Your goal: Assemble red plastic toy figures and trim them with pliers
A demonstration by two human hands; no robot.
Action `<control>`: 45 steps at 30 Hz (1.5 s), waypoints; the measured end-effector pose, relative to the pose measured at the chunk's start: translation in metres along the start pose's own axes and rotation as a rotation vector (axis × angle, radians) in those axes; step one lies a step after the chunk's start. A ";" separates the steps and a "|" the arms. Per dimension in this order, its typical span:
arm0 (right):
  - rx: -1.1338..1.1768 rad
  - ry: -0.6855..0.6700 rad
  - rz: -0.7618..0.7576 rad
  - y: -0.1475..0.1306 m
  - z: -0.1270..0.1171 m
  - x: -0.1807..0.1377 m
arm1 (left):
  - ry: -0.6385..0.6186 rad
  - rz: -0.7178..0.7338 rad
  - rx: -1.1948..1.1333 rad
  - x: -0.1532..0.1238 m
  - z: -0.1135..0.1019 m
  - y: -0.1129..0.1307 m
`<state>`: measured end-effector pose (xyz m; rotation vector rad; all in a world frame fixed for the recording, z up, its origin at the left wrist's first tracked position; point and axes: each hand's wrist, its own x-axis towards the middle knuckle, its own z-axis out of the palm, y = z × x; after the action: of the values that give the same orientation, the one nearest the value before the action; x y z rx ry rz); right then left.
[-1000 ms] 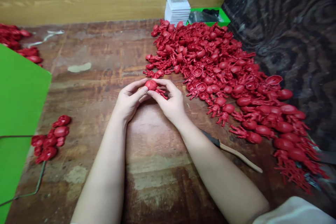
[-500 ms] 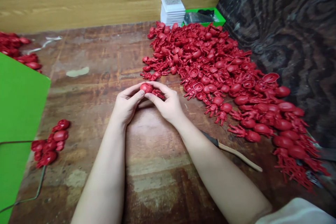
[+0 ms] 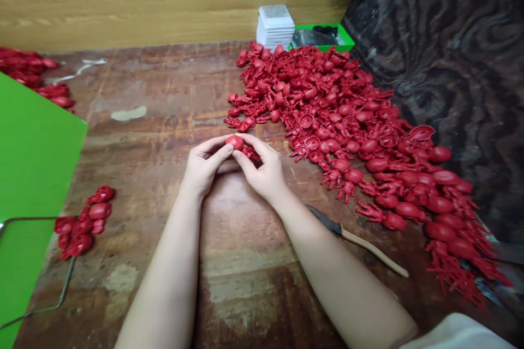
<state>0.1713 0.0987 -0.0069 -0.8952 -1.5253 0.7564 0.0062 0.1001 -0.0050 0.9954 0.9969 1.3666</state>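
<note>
Both hands meet over the middle of the worn wooden table (image 3: pixel 164 92). My left hand (image 3: pixel 202 166) and my right hand (image 3: pixel 264 172) pinch one small red plastic crab piece (image 3: pixel 236 143) between their fingertips; its legs stick out to the right under my right fingers. A large heap of the same red crab pieces (image 3: pixel 347 120) spreads along the right side, close beside my right hand. A small cluster of red pieces (image 3: pixel 82 223) lies to the left of my left forearm.
A green board (image 3: pixel 28 174) with a wire frame (image 3: pixel 41 300) covers the left edge. More red pieces (image 3: pixel 36 73) lie at the far left. A white stack (image 3: pixel 275 26) and a green tray (image 3: pixel 323 37) stand at the back. A wooden-handled knife (image 3: pixel 360 242) lies by my right forearm. Dark cloth (image 3: pixel 450 65) lies on the right.
Both hands stay pinched on the same red piece with only small shifts of the fingers. The view has moved slightly.
</note>
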 end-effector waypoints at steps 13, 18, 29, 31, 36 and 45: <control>0.074 -0.060 0.069 0.011 0.003 0.002 | 0.069 -0.010 -0.041 0.007 0.004 0.004; 0.249 -0.018 0.193 0.013 0.007 0.002 | 0.074 0.001 -0.002 0.008 0.003 0.000; 0.486 0.049 0.368 0.009 0.007 0.011 | -0.032 0.099 0.039 0.001 0.009 0.005; 0.480 0.052 0.346 0.005 0.004 0.012 | -0.054 0.022 0.005 0.001 0.007 0.007; 0.440 0.057 0.326 0.003 0.004 0.013 | -0.108 -0.159 -0.041 -0.001 0.006 0.012; 0.554 0.119 0.516 0.017 0.011 0.011 | -0.051 0.055 0.085 -0.001 0.014 0.001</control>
<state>0.1617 0.1172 -0.0173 -0.8889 -0.9003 1.3883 0.0193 0.0989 0.0004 1.1226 1.0027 1.3463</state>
